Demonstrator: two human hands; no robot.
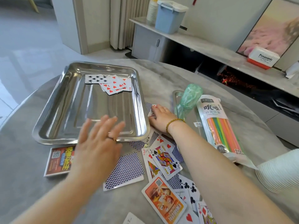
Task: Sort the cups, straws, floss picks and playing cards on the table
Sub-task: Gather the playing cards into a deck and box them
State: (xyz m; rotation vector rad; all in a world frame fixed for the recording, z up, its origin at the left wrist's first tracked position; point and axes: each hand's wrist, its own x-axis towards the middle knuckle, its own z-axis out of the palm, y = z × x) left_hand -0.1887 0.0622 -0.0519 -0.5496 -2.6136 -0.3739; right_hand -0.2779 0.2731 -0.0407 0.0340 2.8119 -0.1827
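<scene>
Early on: few cards (111, 84) in tray (48, 126), most lie strewn on desk (24, 159). R hand (160, 118) grip pinches a card (152, 110) beside tray rim; L hand (97, 139) grip wide, empty. Straws (221, 126), cups (279, 172) unsorted at R.

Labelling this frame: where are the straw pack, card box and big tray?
straw pack (221, 131), head view, on the straws.
card box (59, 160), head view, on its red face.
big tray (90, 102), head view, on bare floor.

Dark ring (112, 138) on left hand (98, 143); braided bracelet (174, 122)
</scene>
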